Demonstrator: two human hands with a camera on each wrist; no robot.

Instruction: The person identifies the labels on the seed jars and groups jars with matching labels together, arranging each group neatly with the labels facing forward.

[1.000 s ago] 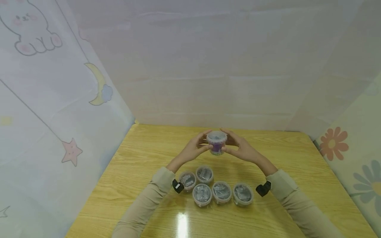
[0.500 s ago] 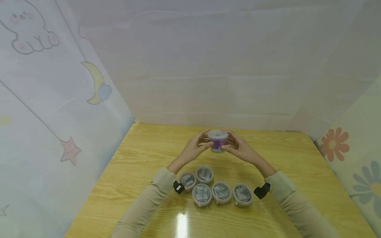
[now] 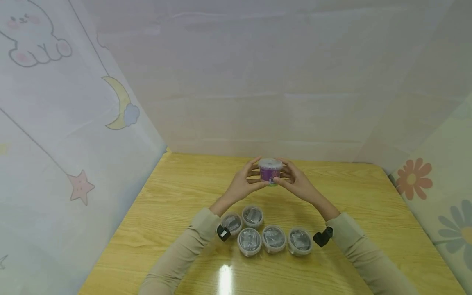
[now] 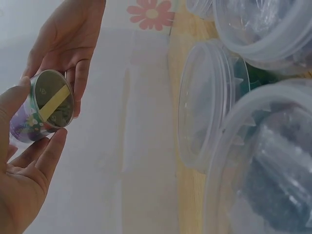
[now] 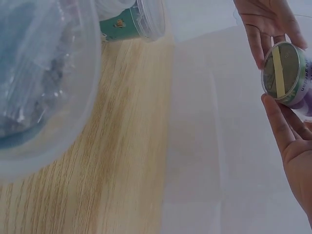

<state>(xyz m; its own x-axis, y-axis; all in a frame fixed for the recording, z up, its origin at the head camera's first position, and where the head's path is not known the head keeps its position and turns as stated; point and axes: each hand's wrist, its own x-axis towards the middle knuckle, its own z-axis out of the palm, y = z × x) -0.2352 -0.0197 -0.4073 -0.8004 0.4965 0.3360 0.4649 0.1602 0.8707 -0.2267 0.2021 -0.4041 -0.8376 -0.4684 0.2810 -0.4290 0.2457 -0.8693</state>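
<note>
Both my hands hold a small plastic tub [image 3: 270, 174] with a clear lid and a purple label, raised over the far part of the table. My left hand [image 3: 241, 184] grips its left side, and my right hand [image 3: 296, 184] has the right side, its thumb on the front of the label. Seen from below in the left wrist view, the tub's base [image 4: 56, 97] carries a pale yellow strip. The same yellow strip [image 5: 279, 70] shows in the right wrist view. Fingers behind the tub are partly hidden in the head view.
Several lidded tubs with packets inside, among them a front-left tub [image 3: 249, 241] and a rightmost tub [image 3: 300, 241], stand between my forearms on the wooden table [image 3: 177, 192]. A pale wall sheet [image 3: 236, 102] rises behind the table's far edge.
The tub has risen slightly and tilted, so more of its purple side and less of its lid top faces the head camera. The tubs on the table stay put.
</note>
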